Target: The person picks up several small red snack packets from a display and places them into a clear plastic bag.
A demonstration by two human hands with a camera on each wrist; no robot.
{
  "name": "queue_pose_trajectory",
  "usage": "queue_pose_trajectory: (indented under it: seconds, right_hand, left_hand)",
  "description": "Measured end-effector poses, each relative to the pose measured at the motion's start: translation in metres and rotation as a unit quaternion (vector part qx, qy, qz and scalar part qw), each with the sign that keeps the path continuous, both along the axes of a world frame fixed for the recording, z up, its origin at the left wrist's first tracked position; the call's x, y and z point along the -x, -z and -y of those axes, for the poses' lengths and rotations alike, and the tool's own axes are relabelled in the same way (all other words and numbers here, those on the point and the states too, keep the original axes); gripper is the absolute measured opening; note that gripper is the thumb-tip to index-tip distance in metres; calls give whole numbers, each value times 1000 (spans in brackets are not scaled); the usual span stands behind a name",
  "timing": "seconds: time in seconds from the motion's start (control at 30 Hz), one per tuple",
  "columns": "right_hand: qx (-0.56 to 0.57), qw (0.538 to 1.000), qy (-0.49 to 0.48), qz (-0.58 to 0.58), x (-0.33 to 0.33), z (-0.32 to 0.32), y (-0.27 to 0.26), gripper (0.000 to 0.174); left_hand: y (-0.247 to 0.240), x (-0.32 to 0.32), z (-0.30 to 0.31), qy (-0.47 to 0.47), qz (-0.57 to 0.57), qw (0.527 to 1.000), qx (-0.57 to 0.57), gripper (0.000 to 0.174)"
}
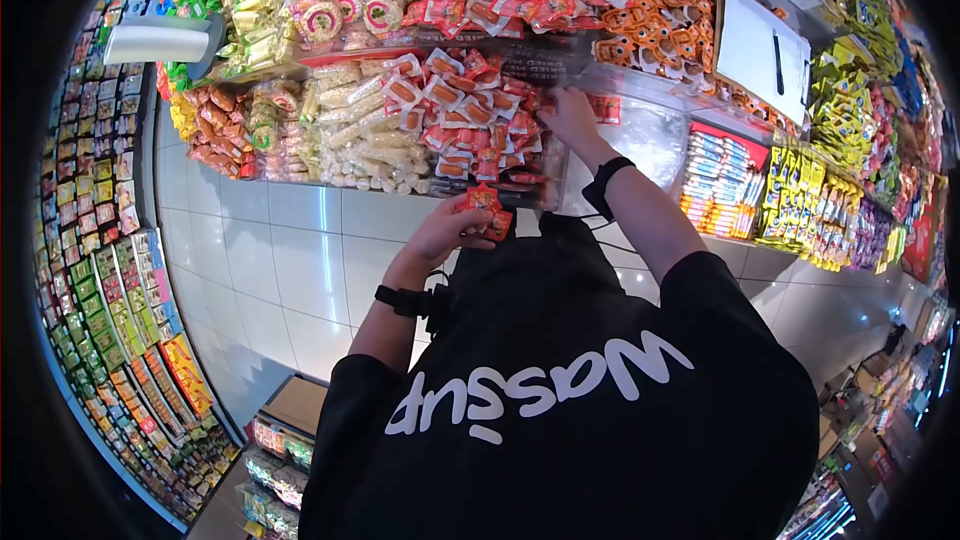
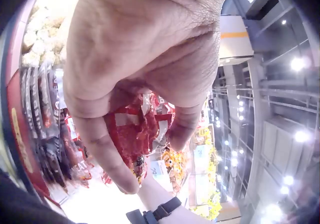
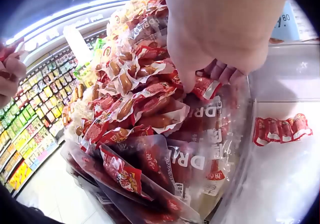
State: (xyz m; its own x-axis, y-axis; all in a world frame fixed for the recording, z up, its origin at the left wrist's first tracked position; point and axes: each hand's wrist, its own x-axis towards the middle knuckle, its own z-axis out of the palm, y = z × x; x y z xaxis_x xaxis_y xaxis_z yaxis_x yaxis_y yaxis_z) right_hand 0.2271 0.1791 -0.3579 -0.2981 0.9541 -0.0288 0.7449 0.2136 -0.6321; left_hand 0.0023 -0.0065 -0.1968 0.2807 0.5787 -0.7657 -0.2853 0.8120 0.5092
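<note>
In the head view the left hand (image 1: 440,231) holds small red packets (image 1: 487,210) in front of the display's near edge. The left wrist view shows that hand (image 2: 145,44) with thumb and fingers curled round the red wrappers (image 2: 131,136). The right hand (image 1: 574,124) reaches into the right side of a heap of red-and-white sausage packets (image 1: 460,105). Up close in the right wrist view, the right hand (image 3: 220,29) has its fingers curled at a small red packet (image 3: 206,88), above large dark-red bags (image 3: 187,156) with white lettering.
Right of the heap, a strip of red packets (image 3: 282,130) lies in a pale compartment (image 3: 280,171) behind a clear divider. Wrapped white sticks (image 1: 355,145) fill the bin to the left. A white board with a pen (image 1: 762,50) stands at the back right. Tiled floor (image 1: 300,250) lies left of the person.
</note>
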Motion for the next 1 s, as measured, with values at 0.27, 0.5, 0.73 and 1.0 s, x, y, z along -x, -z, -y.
queue_pose_trajectory:
  seconds: [0.27, 0.5, 0.73, 1.0]
  right_hand:
    - [71, 990, 13, -117, -39, 10, -19, 37]
    - [172, 972, 160, 14, -168, -6, 33, 44]
    - [356, 898, 245, -83, -181, -50, 87, 37]
    - [441, 866, 233, -32, -174, -63, 102, 40]
  left_hand:
    - [-11, -38, 2, -30, -25, 999, 9, 23]
    - [7, -64, 25, -75, -16, 997, 5, 17]
    - [1, -84, 26, -89, -39, 995, 12, 16]
    - [-1, -89, 12, -102, -43, 994, 11, 22]
